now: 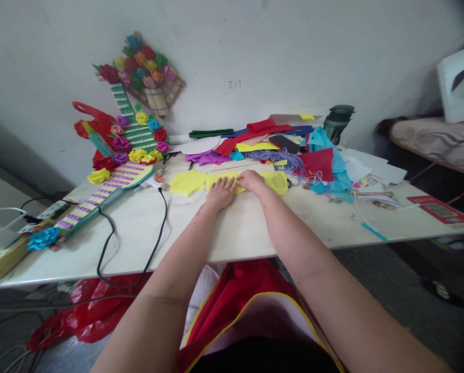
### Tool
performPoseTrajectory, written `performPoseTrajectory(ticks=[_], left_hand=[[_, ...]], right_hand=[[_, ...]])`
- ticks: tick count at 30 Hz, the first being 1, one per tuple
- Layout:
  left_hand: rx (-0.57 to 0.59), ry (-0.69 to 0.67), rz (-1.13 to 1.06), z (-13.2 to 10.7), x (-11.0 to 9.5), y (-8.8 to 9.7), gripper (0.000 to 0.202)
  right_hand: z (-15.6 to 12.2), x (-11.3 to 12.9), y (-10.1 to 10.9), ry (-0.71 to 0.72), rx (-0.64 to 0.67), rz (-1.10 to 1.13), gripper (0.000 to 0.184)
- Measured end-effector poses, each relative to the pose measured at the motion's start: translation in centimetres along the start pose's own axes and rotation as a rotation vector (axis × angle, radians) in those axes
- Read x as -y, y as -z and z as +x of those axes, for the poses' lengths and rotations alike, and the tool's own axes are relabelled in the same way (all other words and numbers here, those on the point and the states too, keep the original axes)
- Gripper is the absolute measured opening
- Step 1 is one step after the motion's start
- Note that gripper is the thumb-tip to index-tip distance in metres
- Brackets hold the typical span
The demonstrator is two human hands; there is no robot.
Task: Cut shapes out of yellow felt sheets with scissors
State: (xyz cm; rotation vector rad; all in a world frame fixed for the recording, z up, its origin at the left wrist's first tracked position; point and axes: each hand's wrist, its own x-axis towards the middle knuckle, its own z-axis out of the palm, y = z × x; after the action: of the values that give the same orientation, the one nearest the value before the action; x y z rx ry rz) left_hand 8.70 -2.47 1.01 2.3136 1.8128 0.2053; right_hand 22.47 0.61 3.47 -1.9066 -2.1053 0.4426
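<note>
Both my hands rest on a strip of yellow felt (187, 182) that lies across the middle of the pale table (232, 228). My left hand (221, 192) lies flat on the felt with its fingers spread, open. My right hand (251, 181) sits just to its right, fingers curled and pressed down on the felt's fold. More yellow felt (276, 181) shows past my right hand.
A heap of coloured felt scraps (321, 163) and purple yarn (278, 156) fills the back right. A dark phone (284, 143) and a green bottle (337, 122) stand behind. A paper-flower craft (132, 135) leans on the wall at left. A black cable (157, 233) loops over the front edge.
</note>
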Motion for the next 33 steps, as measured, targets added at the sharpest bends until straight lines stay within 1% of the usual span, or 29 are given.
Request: performPoseTrajectory(ticks=[4, 8, 11, 13, 15, 16, 17, 18, 19, 21, 23, 25, 26, 29, 33], left_hand=[[0.021, 0.037, 0.02, 0.1, 0.1, 0.3, 0.059], [0.063, 0.003, 0.12, 0.0, 0.1, 0.3, 0.062], [0.084, -0.005, 0.144, 0.0, 0.1, 0.3, 0.066], [0.087, 0.001, 0.152, 0.0, 0.1, 0.2, 0.067], [0.083, 0.004, 0.161, 0.0, 0.1, 0.2, 0.066], [0.081, 0.003, 0.164, 0.0, 0.0, 0.2, 0.066], [0.08, 0.003, 0.167, 0.0, 0.0, 0.2, 0.066], [0.08, 0.004, 0.168, 0.0, 0.0, 0.2, 0.066], [0.082, 0.005, 0.169, 0.0, -0.1, 0.2, 0.066], [0.083, 0.009, 0.176, -0.1, -0.1, 0.3, 0.066], [0.089, 0.012, 0.192, -0.2, -0.2, 0.4, 0.065], [0.102, -0.002, 0.207, -0.3, -0.2, 0.4, 0.066], [0.104, -0.013, 0.208, -0.4, -0.2, 0.4, 0.067], [0.092, -0.026, 0.176, -0.4, -0.2, 0.3, 0.072], [0.077, 0.016, 0.079, -0.1, 0.0, 0.2, 0.067]], right_hand=[[-0.2, 0.2, 0.4, -0.009, 0.043, -0.015, 0.038], [-0.3, 0.2, 0.7, 0.011, 0.066, -0.028, 0.04], [-0.4, 0.0, 0.8, 0.024, 0.072, -0.05, 0.041], [-0.6, -0.1, 0.8, 0.008, 0.02, -0.081, 0.036], [-0.6, -0.1, 0.8, 0.0, -0.117, -0.091, 0.031], [-0.6, -0.1, 0.7, 0.018, -0.198, -0.073, 0.032], [-0.6, 0.0, 0.6, 0.055, -0.261, -0.035, 0.034], [-0.5, 0.2, 0.4, 0.112, -0.293, 0.021, 0.037], [-0.5, 0.5, 0.1, 0.176, -0.292, 0.088, 0.04], [-0.3, 1.3, -0.7, 0.283, -0.196, 0.223, 0.045], [-0.4, 2.2, -1.7, 0.288, -0.068, 0.314, 0.053], [-0.6, 2.9, -2.5, 0.276, 0.061, 0.302, 0.062], [-0.7, 3.1, -2.8, 0.269, 0.097, 0.261, 0.064], [-0.9, 3.0, -3.2, 0.212, 0.13, 0.1, 0.067], [-0.8, 1.7, -2.8, 0.167, 0.145, -0.064, 0.062]])
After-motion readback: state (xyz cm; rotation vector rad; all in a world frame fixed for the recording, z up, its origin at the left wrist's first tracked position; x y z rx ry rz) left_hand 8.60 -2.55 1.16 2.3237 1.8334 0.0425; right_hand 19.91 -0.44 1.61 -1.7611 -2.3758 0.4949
